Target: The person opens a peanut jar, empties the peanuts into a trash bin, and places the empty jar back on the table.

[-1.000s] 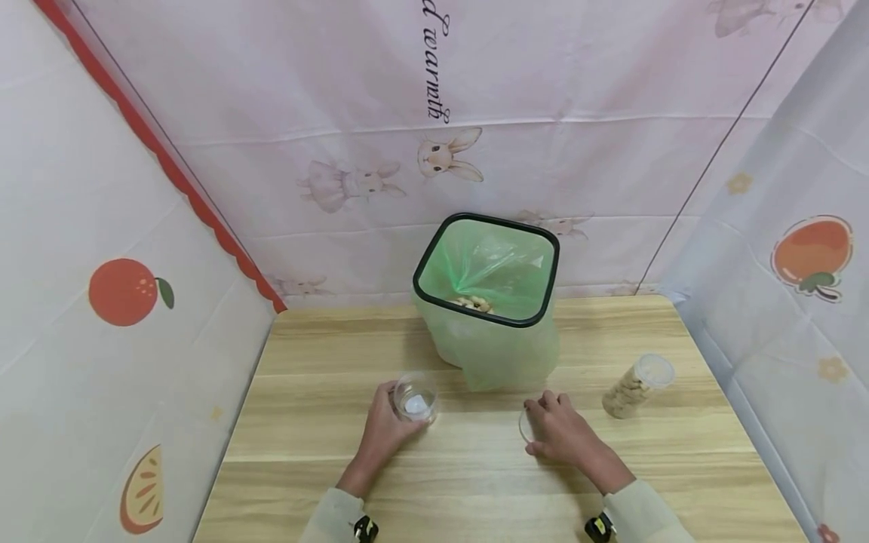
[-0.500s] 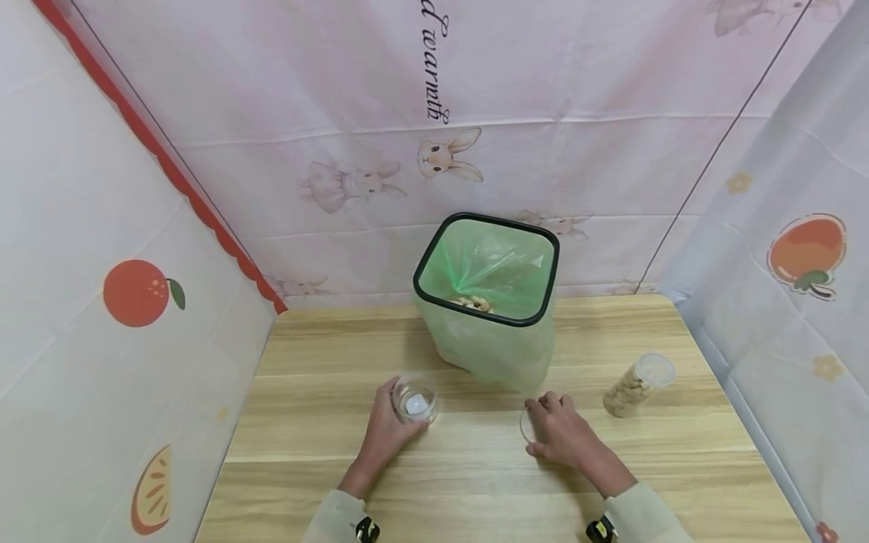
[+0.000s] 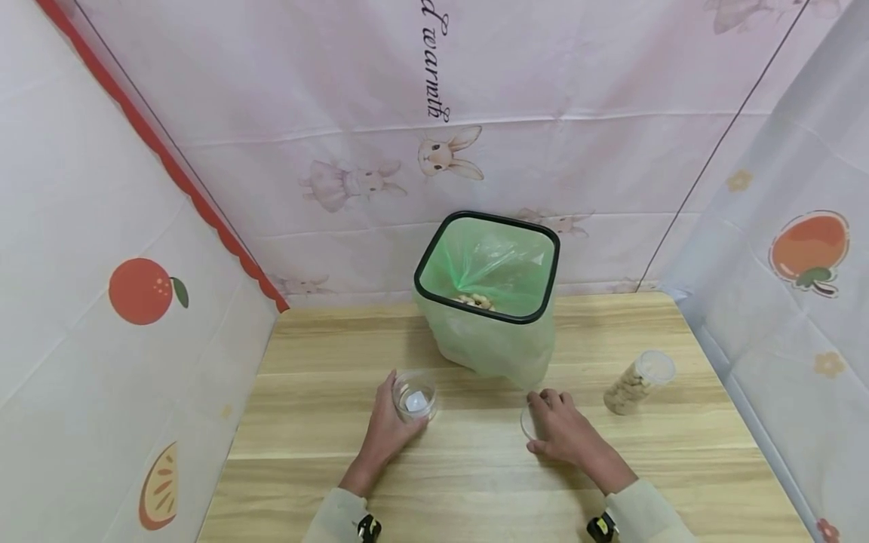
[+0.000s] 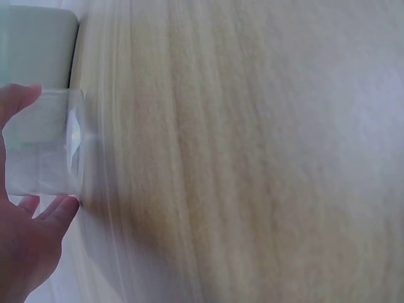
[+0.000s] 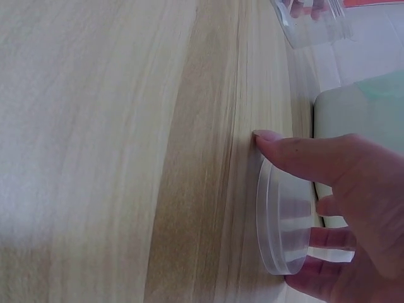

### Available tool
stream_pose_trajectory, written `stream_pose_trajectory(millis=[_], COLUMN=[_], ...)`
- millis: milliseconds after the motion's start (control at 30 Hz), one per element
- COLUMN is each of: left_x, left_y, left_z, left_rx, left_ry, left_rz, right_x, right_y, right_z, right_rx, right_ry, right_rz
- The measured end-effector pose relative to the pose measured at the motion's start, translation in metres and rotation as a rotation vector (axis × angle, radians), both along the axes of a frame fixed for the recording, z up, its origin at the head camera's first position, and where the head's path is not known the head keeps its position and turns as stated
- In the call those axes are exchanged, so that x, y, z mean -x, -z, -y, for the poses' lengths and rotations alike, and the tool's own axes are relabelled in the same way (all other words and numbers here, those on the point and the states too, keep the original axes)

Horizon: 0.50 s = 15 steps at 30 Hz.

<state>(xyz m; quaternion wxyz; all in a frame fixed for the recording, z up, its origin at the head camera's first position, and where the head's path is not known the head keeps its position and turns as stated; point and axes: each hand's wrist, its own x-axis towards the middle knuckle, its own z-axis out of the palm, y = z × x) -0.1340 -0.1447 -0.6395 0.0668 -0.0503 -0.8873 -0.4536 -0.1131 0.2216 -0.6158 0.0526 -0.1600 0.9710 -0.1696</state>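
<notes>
My left hand grips a clear plastic jar standing upright on the table, thumb on one side and fingers on the other. A small white piece shows at the jar's bottom. In the left wrist view the fingers wrap the jar near its base. My right hand holds a round clear lid lying on the tabletop. The right wrist view shows thumb and fingers around the rim of this lid. Part of the lid is covered by the hand in the head view.
Behind the hands stands a bin with a green bag and black rim; pale pieces lie inside. At right, a clear capped jar holds pale, cashew-like pieces. Printed cloth walls enclose the wooden table behind and on both sides.
Both hands stay almost still on the jar and the lid. The loose lower edge of the green bag has drawn in slightly.
</notes>
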Motion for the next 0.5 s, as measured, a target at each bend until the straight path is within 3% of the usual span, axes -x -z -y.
stream_pose_trajectory(millis=[267, 500], left_x=[0.000, 0.000], left_y=[-0.006, -0.013], left_z=[-0.001, 0.000], left_rx=[0.013, 0.105], left_ry=[-0.002, 0.012], left_rz=[0.006, -0.087], right_x=[-0.001, -0.005], right_y=[0.000, -0.007], right_z=[0.000, -0.001], right_rx=[-0.010, -0.043], right_ry=[0.005, 0.007], right_rz=[-0.021, -0.042])
